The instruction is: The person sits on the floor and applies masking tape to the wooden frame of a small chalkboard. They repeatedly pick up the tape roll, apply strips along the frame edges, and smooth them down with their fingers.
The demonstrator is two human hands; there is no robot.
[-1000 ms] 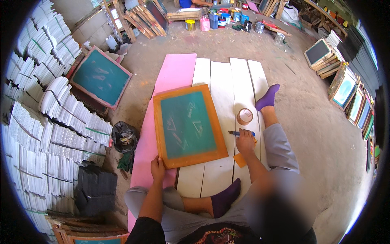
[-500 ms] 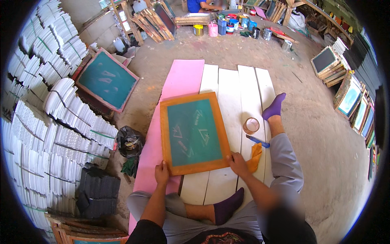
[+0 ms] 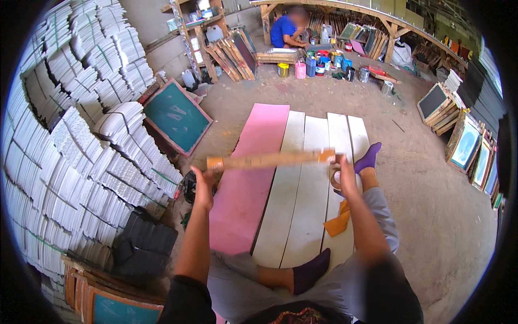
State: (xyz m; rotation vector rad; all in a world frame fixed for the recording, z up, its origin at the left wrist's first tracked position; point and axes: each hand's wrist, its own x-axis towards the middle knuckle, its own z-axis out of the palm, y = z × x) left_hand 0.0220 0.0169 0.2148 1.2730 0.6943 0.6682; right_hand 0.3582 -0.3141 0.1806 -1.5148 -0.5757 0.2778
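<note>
A wooden-framed printing screen is held up edge-on above the boards, so its green mesh is hidden and mainly a narrow wooden side shows, slightly blurred. My left hand grips its left end, thumb up. At the opposite end, my right hand is closed on the frame. Partly behind the right hand, a roll of brown tape rests on the white boards. An orange piece of cloth or paper lies nearer to me, beside my right forearm. A pink board runs along the left of the white ones.
Tall stacks of white sheets fill the left side. A larger green screen leans beyond them. Paint cans stand at the back near a person in blue. More frames lean at the right; others sit lower left.
Both hands have lifted the screen off the boards and tipped it from face-up to edge-on. The head view has tilted up, showing more of the back of the room.
</note>
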